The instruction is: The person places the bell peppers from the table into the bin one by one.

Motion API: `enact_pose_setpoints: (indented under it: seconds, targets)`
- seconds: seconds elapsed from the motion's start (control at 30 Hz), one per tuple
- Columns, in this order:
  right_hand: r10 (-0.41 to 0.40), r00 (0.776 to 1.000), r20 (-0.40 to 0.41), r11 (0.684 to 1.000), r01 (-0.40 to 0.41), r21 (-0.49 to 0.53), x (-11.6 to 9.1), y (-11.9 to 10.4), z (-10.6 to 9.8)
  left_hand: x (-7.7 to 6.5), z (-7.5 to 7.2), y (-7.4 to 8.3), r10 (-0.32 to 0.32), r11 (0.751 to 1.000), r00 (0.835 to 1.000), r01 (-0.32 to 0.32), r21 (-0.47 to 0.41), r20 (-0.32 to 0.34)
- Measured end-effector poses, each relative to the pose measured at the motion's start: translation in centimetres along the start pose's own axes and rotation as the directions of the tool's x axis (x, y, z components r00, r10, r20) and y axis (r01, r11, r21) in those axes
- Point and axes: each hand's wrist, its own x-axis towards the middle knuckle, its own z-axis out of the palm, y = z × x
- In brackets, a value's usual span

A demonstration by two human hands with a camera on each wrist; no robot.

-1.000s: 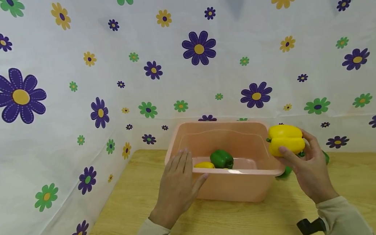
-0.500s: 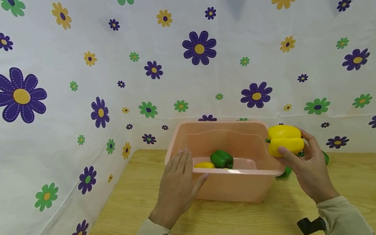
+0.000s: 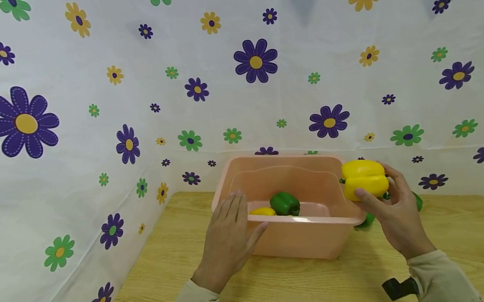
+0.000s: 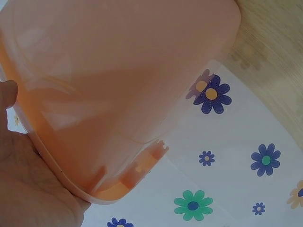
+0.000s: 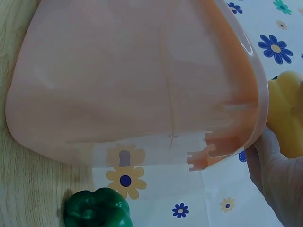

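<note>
My right hand (image 3: 403,221) grips a yellow bell pepper (image 3: 364,180) at the right rim of a pink plastic basin (image 3: 299,240). The pepper lies sideways, its green stem pointing left toward the basin. In the right wrist view the yellow bell pepper (image 5: 286,113) shows past the basin's rim, partly cut off by the frame. My left hand (image 3: 227,238) rests on the basin's front left rim, fingers straight and together, thumb over the front edge. In the left wrist view the left hand (image 4: 33,179) touches the rim (image 4: 52,165). Inside the basin lie a green bell pepper (image 3: 285,204) and a partly hidden yellow one (image 3: 263,211).
On the wooden table (image 3: 277,289), green peppers sit right of the basin, partly hidden by my right hand; one green bell pepper (image 5: 97,208) shows in the right wrist view. A flower-print sheet (image 3: 133,46) stands behind and to the left.
My right hand has shifted very slightly left with the yellow bell pepper. The left hand and basin stay where they were.
</note>
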Motion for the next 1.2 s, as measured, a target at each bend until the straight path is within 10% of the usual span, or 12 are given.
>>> enact_pose_setpoints:
  seconds: [1.2]
  targets:
    - [-0.003, 1.0, 0.007, 0.996, 0.003, -0.092, -0.03, -0.04, 0.06, -0.03, 0.05, 0.03, 0.002, 1.0, 1.0, -0.003, -0.006, -0.007]
